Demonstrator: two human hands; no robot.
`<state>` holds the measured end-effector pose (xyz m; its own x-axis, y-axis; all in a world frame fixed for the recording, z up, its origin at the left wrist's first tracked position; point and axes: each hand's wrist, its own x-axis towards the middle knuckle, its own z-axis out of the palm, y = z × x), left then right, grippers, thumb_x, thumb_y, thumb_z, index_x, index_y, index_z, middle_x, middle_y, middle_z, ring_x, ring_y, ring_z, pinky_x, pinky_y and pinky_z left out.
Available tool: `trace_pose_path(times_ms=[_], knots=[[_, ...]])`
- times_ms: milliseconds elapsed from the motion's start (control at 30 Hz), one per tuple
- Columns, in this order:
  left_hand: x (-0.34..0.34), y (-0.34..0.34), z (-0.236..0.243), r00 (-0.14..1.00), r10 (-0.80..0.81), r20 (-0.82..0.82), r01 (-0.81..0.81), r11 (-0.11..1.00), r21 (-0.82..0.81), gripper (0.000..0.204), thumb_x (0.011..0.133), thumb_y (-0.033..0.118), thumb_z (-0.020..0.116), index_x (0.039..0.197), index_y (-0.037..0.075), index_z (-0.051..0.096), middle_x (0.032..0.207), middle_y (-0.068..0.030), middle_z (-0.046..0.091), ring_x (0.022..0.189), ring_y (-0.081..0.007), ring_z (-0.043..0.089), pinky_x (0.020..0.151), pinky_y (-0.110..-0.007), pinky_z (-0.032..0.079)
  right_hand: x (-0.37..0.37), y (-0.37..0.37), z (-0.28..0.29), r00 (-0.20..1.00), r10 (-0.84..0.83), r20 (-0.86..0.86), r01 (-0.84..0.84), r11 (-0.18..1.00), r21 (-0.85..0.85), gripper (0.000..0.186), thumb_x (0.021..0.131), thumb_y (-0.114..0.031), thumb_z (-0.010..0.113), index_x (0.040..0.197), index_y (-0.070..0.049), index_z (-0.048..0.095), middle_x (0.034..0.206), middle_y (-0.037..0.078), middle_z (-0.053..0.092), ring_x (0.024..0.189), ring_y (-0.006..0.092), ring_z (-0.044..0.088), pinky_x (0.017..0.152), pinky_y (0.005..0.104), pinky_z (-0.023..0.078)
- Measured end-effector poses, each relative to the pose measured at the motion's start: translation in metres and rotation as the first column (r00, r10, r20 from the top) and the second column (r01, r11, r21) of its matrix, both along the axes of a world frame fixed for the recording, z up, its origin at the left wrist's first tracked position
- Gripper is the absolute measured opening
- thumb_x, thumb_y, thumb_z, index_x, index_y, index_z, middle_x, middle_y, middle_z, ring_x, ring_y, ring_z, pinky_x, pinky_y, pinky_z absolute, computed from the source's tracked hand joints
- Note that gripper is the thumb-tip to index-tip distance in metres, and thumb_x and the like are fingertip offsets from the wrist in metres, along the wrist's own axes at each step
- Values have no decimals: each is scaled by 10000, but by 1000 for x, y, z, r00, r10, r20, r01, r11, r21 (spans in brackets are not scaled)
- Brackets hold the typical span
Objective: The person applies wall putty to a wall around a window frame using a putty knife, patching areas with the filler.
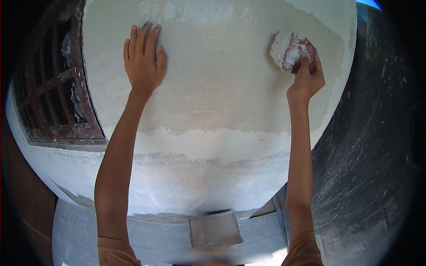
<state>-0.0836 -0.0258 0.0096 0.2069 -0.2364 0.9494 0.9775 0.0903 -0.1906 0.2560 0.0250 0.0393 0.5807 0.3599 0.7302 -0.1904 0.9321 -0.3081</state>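
Observation:
My left hand (144, 62) lies flat against the plastered wall (208, 84), its fingers stretched out and apart, and holds nothing. At the right, my right hand (307, 77) grips a dark red putty spreader (293, 52) smeared with white plaster. Its thumb presses on the face of the spreader, and some of the fingers are hidden behind it. The spreader is close to the wall and casts a shadow on it; whether its edge touches, I cannot tell. Around both hands the wall has a damp, greyish-beige coat, shiny near the top, that stops at an uneven line above a whiter band.
A brown wooden window frame (71, 88) with bars is set in the wall at the left. Below, a rectangular tray (193, 237) stands on the grey floor (155, 235). Dark sheeting (364, 146) with pale splashes hangs or stands along the right.

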Motion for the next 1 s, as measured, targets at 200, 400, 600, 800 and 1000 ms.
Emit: trace_pose_path(times_ms=[200,400,600,800,1000], knots=[[-4,-19,-36,997,-75,34,79,987,-137,453,947,245,462,1393,182,508,1482,-45,440,1428,-313,321,1144,-512,250,-57,-68,-32,970,28,243,-9,997,-79,389,929,-56,601,1281,102,552,1094,161,679,926,139,644,828,273,524],[-23,-70,-95,988,-127,93,148,948,-281,477,923,210,537,1391,136,481,1477,-89,423,1431,-342,298,1129,-525,275,-75,-109,-111,950,105,293,-16,957,-289,322,934,-49,596,1220,95,567,1038,135,701,892,123,644,801,263,521],[-36,-111,-214,983,-83,165,158,837,-524,490,902,167,547,1376,72,471,1473,-154,407,1426,-385,289,1119,-550,274,-63,-136,-236,886,231,402,41,825,-564,288,935,-50,611,1192,76,584,1003,115,709,878,102,638,762,258,525],[-25,-147,-347,984,35,176,99,714,-693,461,924,200,543,1376,122,494,1463,-94,439,1421,-343,318,1111,-523,301,-27,-146,-370,834,367,411,91,644,-760,262,933,-73,628,1176,26,625,921,103,727,792,81,639,676,233,507],[24,-195,-488,947,204,247,104,535,-839,425,964,261,542,1379,172,508,1453,-38,473,1429,-287,331,1116,-494,314,13,-158,-502,590,476,652,374,554,-743,280,909,-134,650,1144,18,627,857,154,732,731,129,692,639,276,529]])
